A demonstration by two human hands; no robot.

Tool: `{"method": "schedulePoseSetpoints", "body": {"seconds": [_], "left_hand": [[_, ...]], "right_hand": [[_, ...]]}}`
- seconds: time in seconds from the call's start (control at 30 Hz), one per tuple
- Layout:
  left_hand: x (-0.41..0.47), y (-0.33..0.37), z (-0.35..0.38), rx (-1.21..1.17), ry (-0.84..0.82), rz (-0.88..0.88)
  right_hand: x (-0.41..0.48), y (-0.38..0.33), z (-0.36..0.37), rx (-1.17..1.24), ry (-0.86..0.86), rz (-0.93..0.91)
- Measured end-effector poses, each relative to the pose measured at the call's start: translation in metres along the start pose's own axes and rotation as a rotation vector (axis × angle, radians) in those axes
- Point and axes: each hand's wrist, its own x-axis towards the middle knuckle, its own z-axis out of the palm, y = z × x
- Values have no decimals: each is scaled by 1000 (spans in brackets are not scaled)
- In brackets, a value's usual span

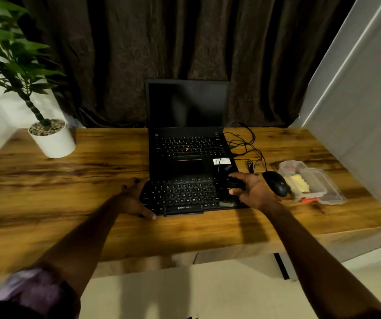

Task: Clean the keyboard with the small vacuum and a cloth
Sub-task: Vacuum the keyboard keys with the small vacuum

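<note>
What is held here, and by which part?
The left hand grips the black keyboard by its left end. The right hand curls over its right end; whether it grips it cannot be told.

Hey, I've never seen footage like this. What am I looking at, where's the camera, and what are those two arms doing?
No machine here: this is one picture from a camera worn on a person's head, looking down at their own arms. The left hand and right hand grip the two ends of a black keyboard, which lies partly on an open laptop. Also on the wooden desk: a mouse, a clear plastic box with something yellow inside, and a potted plant. No vacuum is in view.
</note>
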Motion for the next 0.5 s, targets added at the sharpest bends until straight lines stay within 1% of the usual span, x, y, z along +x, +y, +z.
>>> {"method": "schedulePoseSetpoints", "body": {"seconds": [0.13,0.23,0.37,0.5], "left_hand": [[2,-2,0,8,3,-14],[1,0,1,22,6,-21],[2,0,1,10,2,-23],[0,0,1,-2,5,-24]], "right_hand": [[-6,12,-15,-41,58,11],[-4,7,-9,-53,71,-26],[2,-7,6,-13,0,-46],[3,-6,3,2,-3,-58]]}}
